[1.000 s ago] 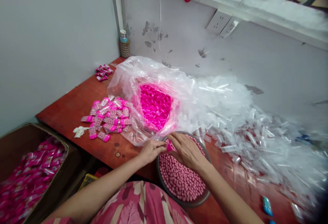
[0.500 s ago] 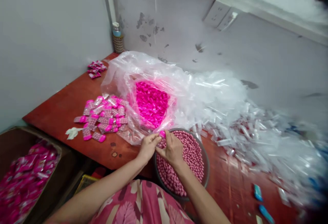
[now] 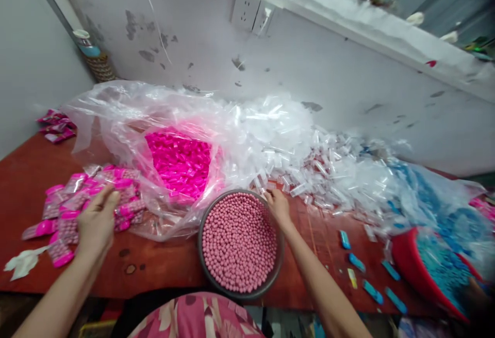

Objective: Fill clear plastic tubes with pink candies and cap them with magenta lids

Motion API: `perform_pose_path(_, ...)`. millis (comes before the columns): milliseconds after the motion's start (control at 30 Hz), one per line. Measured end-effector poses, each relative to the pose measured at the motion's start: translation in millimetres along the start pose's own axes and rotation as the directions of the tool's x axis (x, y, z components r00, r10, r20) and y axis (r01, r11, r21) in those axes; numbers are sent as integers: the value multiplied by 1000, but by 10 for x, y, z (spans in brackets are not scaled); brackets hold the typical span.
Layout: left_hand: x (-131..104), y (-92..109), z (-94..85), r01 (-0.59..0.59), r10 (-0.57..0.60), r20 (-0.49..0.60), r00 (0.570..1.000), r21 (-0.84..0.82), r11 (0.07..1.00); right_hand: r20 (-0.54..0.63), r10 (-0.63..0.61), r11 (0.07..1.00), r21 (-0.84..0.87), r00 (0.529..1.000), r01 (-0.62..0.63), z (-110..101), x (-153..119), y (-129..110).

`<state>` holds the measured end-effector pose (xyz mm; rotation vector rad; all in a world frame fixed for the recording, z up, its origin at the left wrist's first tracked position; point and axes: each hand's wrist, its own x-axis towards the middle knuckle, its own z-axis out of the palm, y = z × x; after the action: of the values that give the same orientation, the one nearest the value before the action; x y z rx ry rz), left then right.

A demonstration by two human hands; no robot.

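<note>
My left hand point(image 3: 96, 222) is over a pile of small clear bottles point(image 3: 71, 227) with bright pink caps and pink beads inside. Its thumb and fingers are bent close together, and whatever they hold cannot be told from the pile. Beyond the right rim of a round grey bowl point(image 3: 203, 258), my right hand point(image 3: 278, 208) pinches a small clear plastic bottle point(image 3: 266, 194) at the edge of a heap of empty ones point(image 3: 301, 186). Pink beads point(image 3: 240, 242) fill the bowl. Behind it, a clear plastic bag point(image 3: 127, 106) lies open around loose pink caps point(image 3: 180, 165).
Several blue pieces point(image 3: 373, 291) lie on the red-brown table point(image 3: 166, 271) to the right. A red basin point(image 3: 406, 255) holds small blue items, with another person's dark hand point(image 3: 475, 296) at its edge. Pink packets point(image 3: 57, 125) and white tissue point(image 3: 25, 263) lie left.
My hands have moved apart: the left to the pile of filled bottles, the right to the empty ones. The pink-capped item between them has left that spot. The view has swung right.
</note>
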<state>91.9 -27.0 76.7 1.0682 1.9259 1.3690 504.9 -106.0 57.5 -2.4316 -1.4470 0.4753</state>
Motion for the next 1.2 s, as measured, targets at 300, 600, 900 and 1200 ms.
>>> perform_pose_path(300, -462, 95, 355, 77, -70, 385, 920, -5, 997, 216, 187, 982, -66, 958, -177, 366, 701, 747)
perform_pose_path(600, -1152, 359, 899, 1, 42, 806, 591, -53, 999, 219, 186, 982, -7, 958, -189, 529, 544, 906)
perform_pose_path(900, -1458, 708, 908, -354, 345, 835, 428, -196, 915, 59, -15, 974, 227, 998, 2, -182, 166, 603)
perform_pose_path(1200, -1765, 940, 983, -371, 396, 875, 279, -282, 885, 230, -354, 609, 792, 906, 37, -610, -751, -285)
